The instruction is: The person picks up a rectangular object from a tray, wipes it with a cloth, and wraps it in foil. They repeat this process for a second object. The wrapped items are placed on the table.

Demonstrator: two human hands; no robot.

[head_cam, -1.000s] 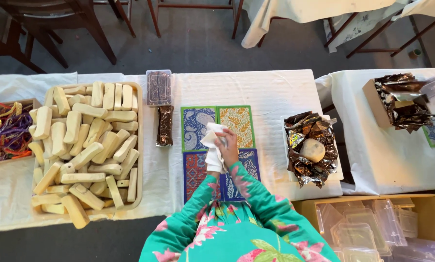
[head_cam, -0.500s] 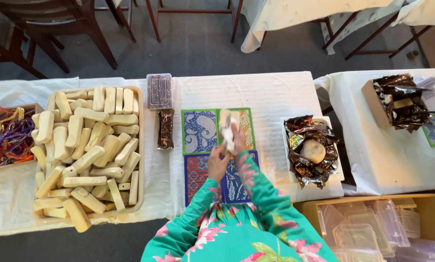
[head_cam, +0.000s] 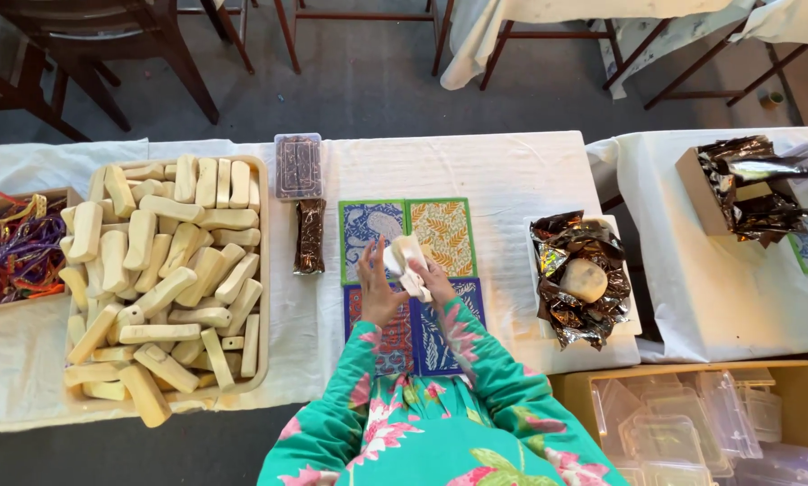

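A: Big white-clothed table point(head_cam: 512, 171), a tan tray of pale wooden blocks point(head_cam: 165, 270) on its left side; what's in hand?

B: A small pale, cloth-like white piece point(head_cam: 406, 261), held above the four patterned square tiles point(head_cam: 410, 270). The right hand point(head_cam: 435, 281) is clamped on it; the left hand point(head_cam: 377, 290) has fingers spread, touching its side.

A: Risk?

B: I'd judge that one-handed grip could slip, dropping it onto the tiles. It looks soft, crumpled, off-white
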